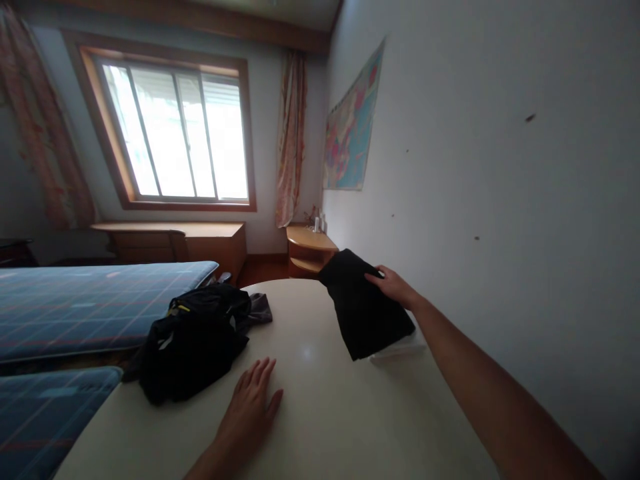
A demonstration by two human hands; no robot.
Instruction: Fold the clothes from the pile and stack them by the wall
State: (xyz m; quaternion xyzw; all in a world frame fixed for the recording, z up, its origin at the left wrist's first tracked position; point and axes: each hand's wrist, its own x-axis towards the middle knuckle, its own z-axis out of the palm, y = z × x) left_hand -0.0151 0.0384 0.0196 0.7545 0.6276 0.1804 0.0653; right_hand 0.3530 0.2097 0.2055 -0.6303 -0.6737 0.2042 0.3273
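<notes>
A folded black garment (367, 307) lies at the right side of the white table (305, 387), partly over a white item (400, 347) whose kind I cannot make out. My right hand (393, 283) grips the garment's upper right edge, with fingertips on the dark cloth. Above the near part of the table, or lightly on it, my left hand (253, 393) is open, fingers stretched forward, holding nothing. Nearest to it, on the left, sits a crumpled heap of dark clothes (195, 347), with a greyish piece (260, 309) sticking out at its right.
Blue checked mattresses (100, 303) flank the table's left edge. A white wall (500, 167) with a map (353, 127) runs close along the right. Farther back stand a wooden desk (215, 230) under the window and a corner shelf (310, 240) with small items on top.
</notes>
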